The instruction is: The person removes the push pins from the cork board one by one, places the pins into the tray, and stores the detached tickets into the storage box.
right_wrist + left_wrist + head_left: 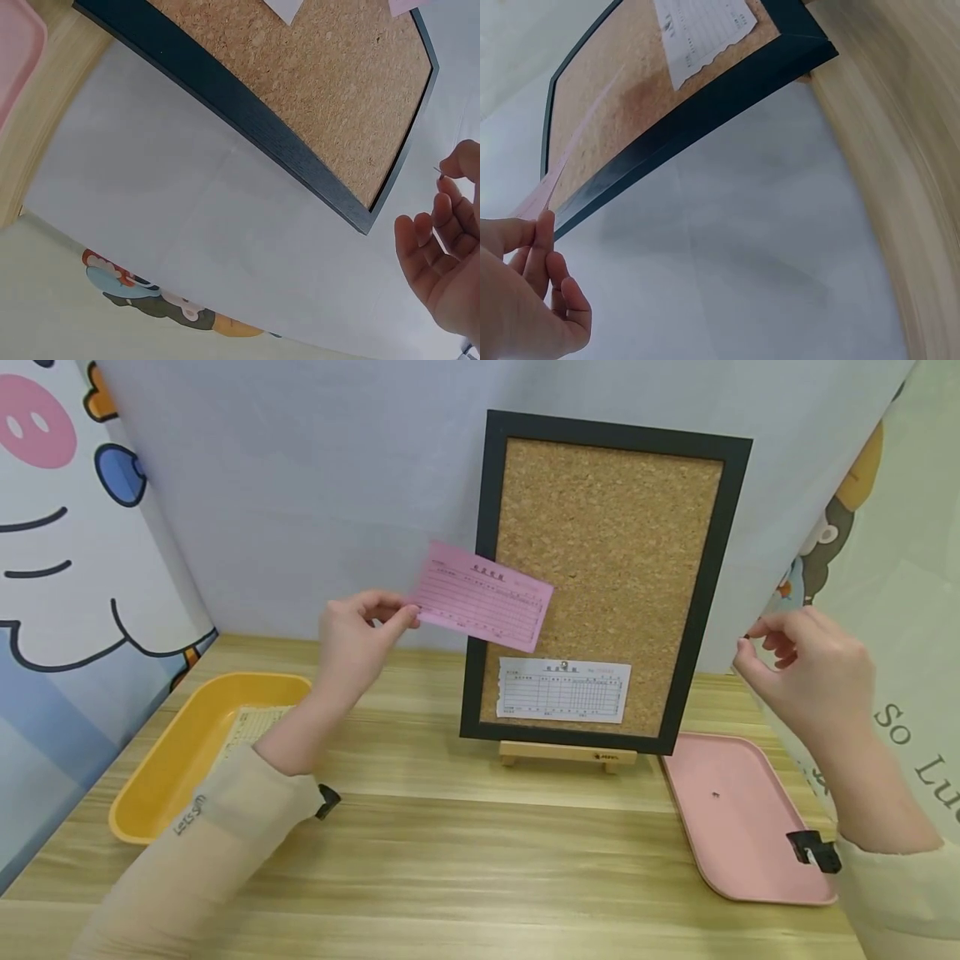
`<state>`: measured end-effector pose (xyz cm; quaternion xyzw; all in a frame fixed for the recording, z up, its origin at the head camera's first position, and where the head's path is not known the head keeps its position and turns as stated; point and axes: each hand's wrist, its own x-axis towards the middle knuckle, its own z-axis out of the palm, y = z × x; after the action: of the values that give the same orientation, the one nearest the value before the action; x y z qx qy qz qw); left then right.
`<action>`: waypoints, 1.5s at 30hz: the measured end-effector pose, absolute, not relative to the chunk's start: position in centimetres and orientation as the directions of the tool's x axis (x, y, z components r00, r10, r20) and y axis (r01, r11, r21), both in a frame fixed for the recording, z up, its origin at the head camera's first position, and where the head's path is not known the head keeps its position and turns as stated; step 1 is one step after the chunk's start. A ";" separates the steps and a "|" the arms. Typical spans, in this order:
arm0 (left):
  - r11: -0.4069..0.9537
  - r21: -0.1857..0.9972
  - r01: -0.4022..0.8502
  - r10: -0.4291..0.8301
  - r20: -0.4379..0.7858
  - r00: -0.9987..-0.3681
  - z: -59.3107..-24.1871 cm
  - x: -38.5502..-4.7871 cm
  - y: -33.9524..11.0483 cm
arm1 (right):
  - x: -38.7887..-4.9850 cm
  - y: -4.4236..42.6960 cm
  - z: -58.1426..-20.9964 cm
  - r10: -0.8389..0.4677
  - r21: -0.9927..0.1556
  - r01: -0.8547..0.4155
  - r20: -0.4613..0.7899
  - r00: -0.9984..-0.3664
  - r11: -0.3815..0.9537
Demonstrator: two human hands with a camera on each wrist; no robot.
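My left hand [354, 639] pinches the left edge of a pink printed receipt slip [483, 597], whose right part is in front of the framed cork board [607, 543]. In the left wrist view this slip [574, 142] appears nearly edge-on beside the board. A white receipt slip [562, 693] is fixed low on the cork by a tack [564, 665] at its top. To the right of the frame, my right hand [817, 672] pinches a small thumbtack [439, 173] between thumb and index finger, its thin point showing in the right wrist view.
The board stands on a small wooden easel [566, 750] against a pale cloth backdrop. At left, a yellow tray [150, 777] holds a pale printed slip [251, 727]. A pink tray [738, 843] at right carries a small dark tack [716, 794].
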<state>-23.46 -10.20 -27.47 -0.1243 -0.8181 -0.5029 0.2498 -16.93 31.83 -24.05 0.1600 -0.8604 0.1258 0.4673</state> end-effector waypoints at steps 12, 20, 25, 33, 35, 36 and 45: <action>0.518 0.767 0.380 -0.024 0.456 -0.889 -25.8 -22.1 -13.2 | -16.2 33.6 -24.2 -0.256 -0.035 -0.463 0.795 -0.550 0.886; 0.607 0.717 0.343 -0.005 0.434 -0.901 -24.7 -21.5 -15.3 | -16.1 34.8 -24.8 -0.251 -0.076 -0.453 0.746 -0.617 0.888; 0.643 0.698 0.315 0.007 0.406 -0.914 -24.2 -21.5 -16.9 | -16.0 35.4 -25.1 -0.230 -0.100 -0.424 0.718 -0.657 0.900; 0.713 0.626 0.315 0.043 0.409 -0.912 -23.6 -21.7 -19.5 | -16.1 36.6 -25.7 -0.255 -0.095 -0.437 0.694 -0.673 0.894; 0.728 0.610 0.313 0.048 0.410 -0.911 -23.6 -21.9 -20.1 | -16.1 36.7 -25.8 -0.250 -0.098 -0.423 0.681 -0.688 0.901; 0.734 0.604 0.310 0.050 0.407 -0.912 -23.6 -22.0 -20.4 | -16.1 36.8 -25.9 -0.246 -0.100 -0.416 0.674 -0.696 0.904; 0.793 0.539 0.284 0.083 0.366 -0.927 -23.7 -22.9 -22.9 | -16.3 38.0 -27.1 -0.260 -0.114 -0.426 0.644 -0.719 0.897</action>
<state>-22.87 -22.92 -23.72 -0.0982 -0.9326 -0.3063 0.1639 -16.29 37.98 -27.05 0.1868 -0.9182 0.1281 0.3249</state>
